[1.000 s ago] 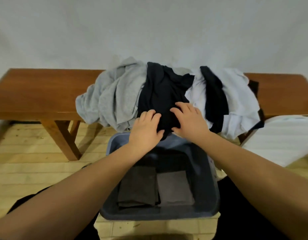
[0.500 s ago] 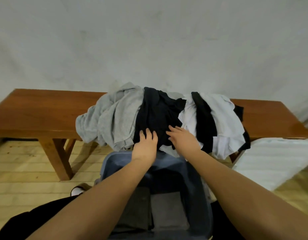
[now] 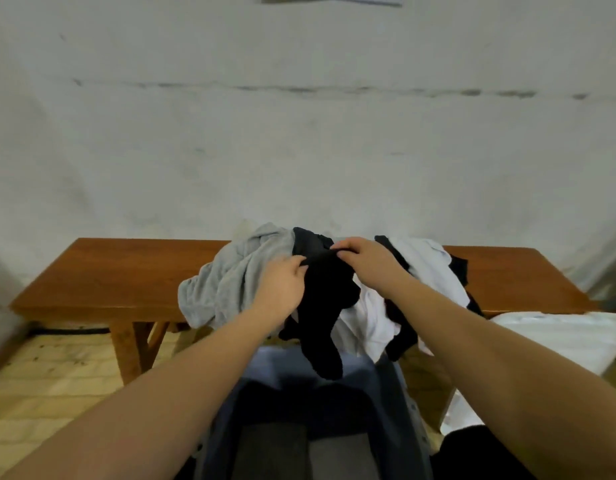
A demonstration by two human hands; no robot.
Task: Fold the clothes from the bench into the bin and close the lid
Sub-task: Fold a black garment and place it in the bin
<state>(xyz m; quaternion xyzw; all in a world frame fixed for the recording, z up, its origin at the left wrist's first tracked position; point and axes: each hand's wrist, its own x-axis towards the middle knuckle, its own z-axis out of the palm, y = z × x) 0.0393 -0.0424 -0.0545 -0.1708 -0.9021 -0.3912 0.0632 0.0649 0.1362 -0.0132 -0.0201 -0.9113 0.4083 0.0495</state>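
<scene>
A heap of clothes lies on the wooden bench [image 3: 126, 271]: a grey garment [image 3: 230, 275] at the left, a black garment [image 3: 322, 299] in the middle, white garments [image 3: 427, 268] at the right. My left hand [image 3: 282, 285] and my right hand [image 3: 365, 261] both pinch the top edge of the black garment, which hangs down over the bench front. Below it stands the grey-blue bin [image 3: 393, 403], open, with folded dark and grey pieces [image 3: 299, 452] inside.
The white bin lid [image 3: 559, 337] leans at the right beside the bench. A pale wall stands behind the bench. Wooden plank floor [image 3: 57, 386] shows at the left under the bench. My dark-clad legs flank the bin.
Both hands went from lying flat on the black garment to pinching its top edge and lifting it. The camera tilted upward, showing more wall.
</scene>
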